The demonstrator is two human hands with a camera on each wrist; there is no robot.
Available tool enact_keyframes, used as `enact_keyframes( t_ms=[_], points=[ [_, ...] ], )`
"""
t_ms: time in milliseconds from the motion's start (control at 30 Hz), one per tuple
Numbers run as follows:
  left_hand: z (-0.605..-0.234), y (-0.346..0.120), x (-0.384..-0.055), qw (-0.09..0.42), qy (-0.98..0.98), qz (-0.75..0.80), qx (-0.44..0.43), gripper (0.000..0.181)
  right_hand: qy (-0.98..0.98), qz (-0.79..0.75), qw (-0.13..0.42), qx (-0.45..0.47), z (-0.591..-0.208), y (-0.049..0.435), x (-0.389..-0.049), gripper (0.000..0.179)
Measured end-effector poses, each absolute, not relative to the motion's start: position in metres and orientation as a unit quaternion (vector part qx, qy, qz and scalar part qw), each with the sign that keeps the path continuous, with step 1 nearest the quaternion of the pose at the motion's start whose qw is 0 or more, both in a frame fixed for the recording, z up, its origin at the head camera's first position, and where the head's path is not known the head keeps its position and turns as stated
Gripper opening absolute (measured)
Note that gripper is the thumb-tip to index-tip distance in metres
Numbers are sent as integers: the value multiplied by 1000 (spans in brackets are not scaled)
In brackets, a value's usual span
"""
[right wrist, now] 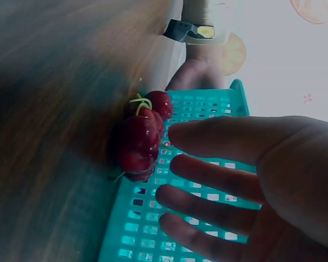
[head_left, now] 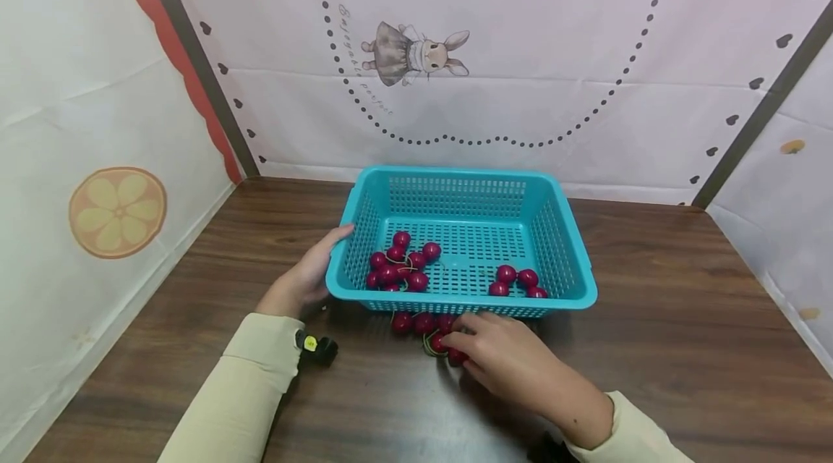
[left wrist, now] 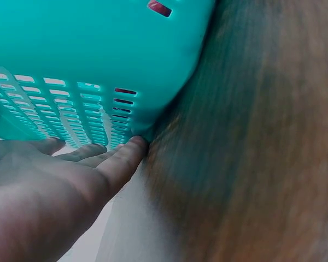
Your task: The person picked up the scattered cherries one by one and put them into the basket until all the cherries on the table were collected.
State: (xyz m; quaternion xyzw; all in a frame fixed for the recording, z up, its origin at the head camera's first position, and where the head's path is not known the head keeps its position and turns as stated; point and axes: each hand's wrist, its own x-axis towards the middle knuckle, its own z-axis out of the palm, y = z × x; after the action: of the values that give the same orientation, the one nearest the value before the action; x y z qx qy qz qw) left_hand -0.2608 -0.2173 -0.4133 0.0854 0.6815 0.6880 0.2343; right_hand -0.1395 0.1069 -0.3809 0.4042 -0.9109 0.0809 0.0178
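Note:
A turquoise plastic basket [head_left: 462, 302] with slotted walls stands on the table. My left hand [head_left: 312, 268] touches its left end; in the left wrist view the fingers [left wrist: 126, 164] lie extended along the outer wall. Several dark red cherries [head_left: 416, 281] are gathered in the basket's left part, and a smaller group of cherries [head_left: 506, 274] lies at its front right. On the table before the basket sit more cherries [head_left: 402, 323] with green stems. My right hand [head_left: 504, 358] is beside them; in the right wrist view its slightly bent, spread fingers [right wrist: 213, 141] hold nothing.
The brown wooden table [head_left: 651, 304] reaches back to a white printed cloth [head_left: 520, 29] close behind the basket. Similar cloth walls [head_left: 97, 108] close off the left and right sides. A small black camera [head_left: 319, 349] is strapped to the left wrist.

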Motion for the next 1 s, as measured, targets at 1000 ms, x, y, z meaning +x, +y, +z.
enact_keyframes(
  t_ms=[1000],
  points=[
    [-413, -218, -262, 234, 684, 684, 96, 75, -926, 105, -58, 359, -391, 102, -144, 28]
  ],
)
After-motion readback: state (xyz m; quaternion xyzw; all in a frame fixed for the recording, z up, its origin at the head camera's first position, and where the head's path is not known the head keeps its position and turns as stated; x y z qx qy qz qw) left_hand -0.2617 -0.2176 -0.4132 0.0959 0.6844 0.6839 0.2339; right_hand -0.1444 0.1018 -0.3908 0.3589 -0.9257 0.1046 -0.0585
